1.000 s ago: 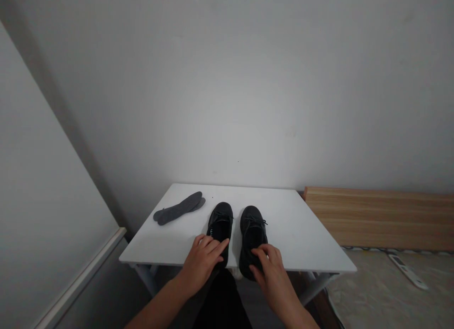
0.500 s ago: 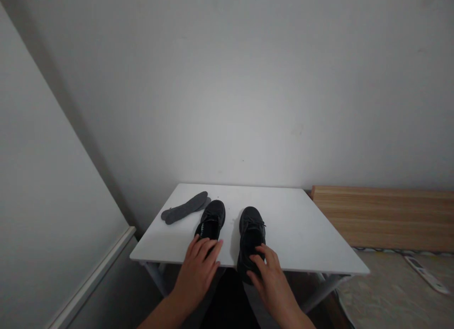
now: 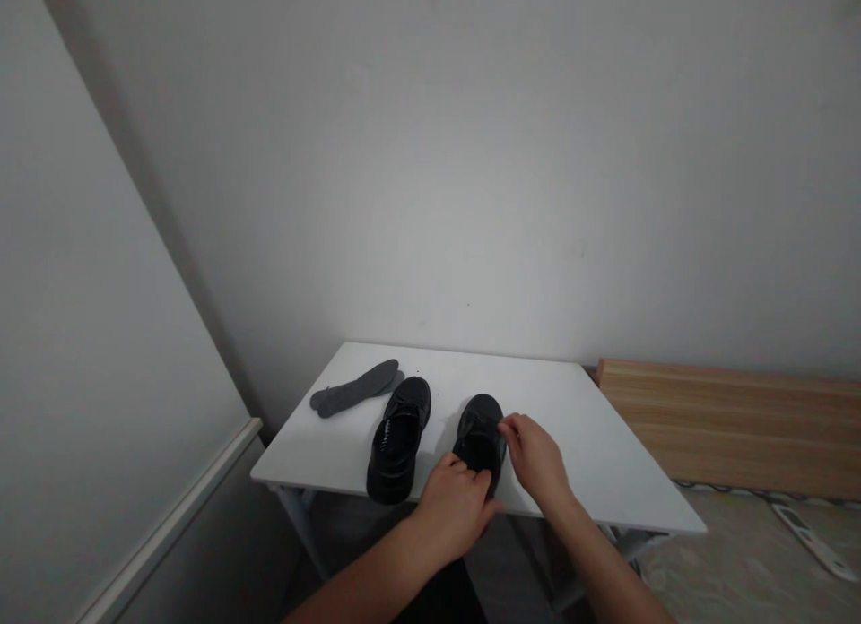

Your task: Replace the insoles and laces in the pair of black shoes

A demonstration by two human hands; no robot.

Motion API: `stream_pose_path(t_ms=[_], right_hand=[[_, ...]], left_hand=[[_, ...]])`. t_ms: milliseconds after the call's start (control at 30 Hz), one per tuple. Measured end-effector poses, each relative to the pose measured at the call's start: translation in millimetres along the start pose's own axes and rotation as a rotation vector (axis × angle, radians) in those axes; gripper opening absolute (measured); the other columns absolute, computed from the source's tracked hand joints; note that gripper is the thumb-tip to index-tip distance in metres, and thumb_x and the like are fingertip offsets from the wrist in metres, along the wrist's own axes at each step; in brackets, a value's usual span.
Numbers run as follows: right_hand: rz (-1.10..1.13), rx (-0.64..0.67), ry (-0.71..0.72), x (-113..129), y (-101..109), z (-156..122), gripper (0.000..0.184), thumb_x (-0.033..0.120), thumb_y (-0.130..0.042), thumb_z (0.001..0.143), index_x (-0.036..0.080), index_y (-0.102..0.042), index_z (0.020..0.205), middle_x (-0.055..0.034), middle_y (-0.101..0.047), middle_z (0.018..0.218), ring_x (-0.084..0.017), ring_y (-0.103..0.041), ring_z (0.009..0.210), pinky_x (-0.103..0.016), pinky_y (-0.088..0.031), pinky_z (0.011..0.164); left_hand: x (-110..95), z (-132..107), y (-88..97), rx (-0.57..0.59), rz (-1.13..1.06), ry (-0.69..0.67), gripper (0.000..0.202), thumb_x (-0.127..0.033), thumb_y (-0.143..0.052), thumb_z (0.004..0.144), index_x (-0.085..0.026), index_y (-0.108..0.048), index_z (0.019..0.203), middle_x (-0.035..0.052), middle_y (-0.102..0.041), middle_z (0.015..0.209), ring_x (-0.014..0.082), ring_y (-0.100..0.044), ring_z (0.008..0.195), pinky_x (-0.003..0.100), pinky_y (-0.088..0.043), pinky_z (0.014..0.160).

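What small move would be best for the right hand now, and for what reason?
Perhaps it should ease outward. The right hand seems to touch the outer side of the right black shoe, so a light pull might widen the opening, while the left hand, placed over that shoe's heel end, could steady it.

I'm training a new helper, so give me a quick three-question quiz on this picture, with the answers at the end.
1. How many black shoes rest on the white table?
2. True or false: the two gray insoles lie fully apart, with no overlap.
3. Which shoe are the left hand and right hand both at?
A) The shoe nearer the insoles
B) The shoe farther from the insoles
C) Neither shoe

Key:
1. Two.
2. False; one lies partly over the other.
3. B.
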State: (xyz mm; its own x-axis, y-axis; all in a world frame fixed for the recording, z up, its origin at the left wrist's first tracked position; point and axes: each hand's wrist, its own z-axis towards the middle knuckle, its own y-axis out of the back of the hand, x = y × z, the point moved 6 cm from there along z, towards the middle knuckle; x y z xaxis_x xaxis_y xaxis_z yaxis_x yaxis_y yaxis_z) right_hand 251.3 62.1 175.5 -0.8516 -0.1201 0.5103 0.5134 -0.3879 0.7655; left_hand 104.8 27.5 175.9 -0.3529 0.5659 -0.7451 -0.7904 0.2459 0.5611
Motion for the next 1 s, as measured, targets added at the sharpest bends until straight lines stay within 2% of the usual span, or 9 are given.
stream_pose_path(t_ms=[200, 267, 400, 467, 567, 667, 767, 900, 1000], right_hand=[[0.491, -0.057, 0.007, 44.8, 55.0, -13.6, 0.026, 0.04, -0.036, 0.089, 0.02, -0.049, 0.08, -0.0008, -0.052, 0.076, -0.014, -0.049, 0.072, -0.026, -0.039, 0.067], [0.598, 0.091, 0.1, 62.1, 65.6, -21.0, 0.026, 0.039, -0.037, 0.089, 0.02, -0.051, 0.079, -0.0022, -0.054, 0.084, -0.014, -0.051, 0.08, -0.026, -0.04, 0.073], [0.637, 0.65, 0.247, 75.8, 50.0, -40.4, 0.033, 0.037, -0.038, 0.09, 0.018, -0.057, 0.07, -0.0028, -0.06, 0.081, -0.015, -0.055, 0.08, -0.026, -0.041, 0.074], [0.543, 0.593, 0.182, 60.0, 37.8, -33.7, 0.034, 0.037, -0.037, 0.09, 0.018, -0.058, 0.071, -0.0021, -0.06, 0.074, -0.015, -0.054, 0.074, -0.027, -0.042, 0.071], [0.262, 0.232, 0.094, 32.6, 21.7, -11.7, 0.021, 0.032, -0.046, 0.084, 0.017, -0.06, 0.089, -0.0064, -0.06, 0.088, -0.019, -0.052, 0.085, -0.032, -0.04, 0.079], [0.015, 0.186, 0.069, 22.1, -3.5, 1.2, 0.025, 0.028, -0.058, 0.074, 0.017, -0.062, 0.096, -0.0102, -0.059, 0.097, -0.025, -0.047, 0.095, -0.038, -0.036, 0.086], [-0.009, 0.201, 0.049, 22.8, -13.7, 6.7, 0.012, 0.023, -0.057, 0.072, 0.018, -0.063, 0.08, -0.0076, -0.059, 0.09, -0.024, -0.046, 0.092, -0.036, -0.036, 0.084], [0.304, 0.252, -0.072, 23.1, -15.7, 3.5, 0.018, 0.027, -0.048, 0.075, 0.017, -0.057, 0.064, -0.0028, -0.056, 0.072, -0.018, -0.05, 0.077, -0.031, -0.038, 0.073], [0.621, 0.344, -0.211, 21.4, -26.3, -3.2, 0.026, 0.037, -0.047, 0.077, 0.016, -0.056, 0.065, 0.0007, -0.053, 0.064, -0.014, -0.048, 0.067, -0.027, -0.038, 0.064]], left_hand=[[-0.2, -4.2, -1.6, 0.081, 0.282, -0.015, 0.014, -0.03, -0.057, 0.077, -0.02, -0.064, 0.085, 0.0101, -0.065, 0.072, 0.0285, -0.058, 0.077, 0.044, -0.037, 0.083], [-0.6, -6.2, -5.7, 0.143, 0.411, -0.035, 0.019, -0.029, -0.054, 0.08, -0.018, -0.063, 0.093, 0.0116, -0.066, 0.077, 0.0292, -0.058, 0.079, 0.045, -0.037, 0.081], [-1.3, -10.5, -11.2, 0.234, 0.552, -0.058, 0.024, -0.027, -0.047, 0.084, -0.016, -0.06, 0.101, 0.0115, -0.066, 0.084, 0.0273, -0.058, 0.082, 0.044, -0.038, 0.08], [-3.5, -12.4, -11.5, 0.246, 0.579, -0.053, 0.025, -0.026, -0.047, 0.084, -0.015, -0.059, 0.103, 0.0111, -0.065, 0.084, 0.0267, -0.057, 0.084, 0.044, -0.038, 0.082], [-10.2, -15.0, -11.0, 0.227, 0.512, -0.011, 0.029, -0.025, -0.051, 0.08, -0.014, -0.059, 0.107, 0.0122, -0.064, 0.092, 0.0277, -0.054, 0.092, 0.046, -0.037, 0.088], [-19.0, -14.1, -9.0, 0.14, 0.182, 0.047, 0.03, -0.015, -0.048, 0.077, -0.017, -0.061, 0.104, 0.0098, -0.059, 0.11, 0.025, -0.048, 0.107, 0.042, -0.034, 0.096], [-7.6, -8.9, -4.6, -0.046, -0.475, 0.367, 0.033, -0.002, -0.042, 0.067, -0.017, -0.063, 0.089, 0.0066, -0.059, 0.107, 0.0192, -0.051, 0.104, 0.035, -0.036, 0.096], [11.5, -9.7, -20.2, -0.293, -1.273, 0.96, 0.016, -0.001, -0.043, 0.063, -0.013, -0.055, 0.066, 0.0051, -0.057, 0.068, 0.0125, -0.056, 0.069, 0.026, -0.046, 0.074], [12.8, -7.5, -28.8, -0.397, -1.419, 1.107, 0.011, -0.004, -0.047, 0.065, -0.014, -0.049, 0.06, 0.0013, -0.049, 0.056, 0.0094, -0.048, 0.053, 0.021, -0.041, 0.057]])
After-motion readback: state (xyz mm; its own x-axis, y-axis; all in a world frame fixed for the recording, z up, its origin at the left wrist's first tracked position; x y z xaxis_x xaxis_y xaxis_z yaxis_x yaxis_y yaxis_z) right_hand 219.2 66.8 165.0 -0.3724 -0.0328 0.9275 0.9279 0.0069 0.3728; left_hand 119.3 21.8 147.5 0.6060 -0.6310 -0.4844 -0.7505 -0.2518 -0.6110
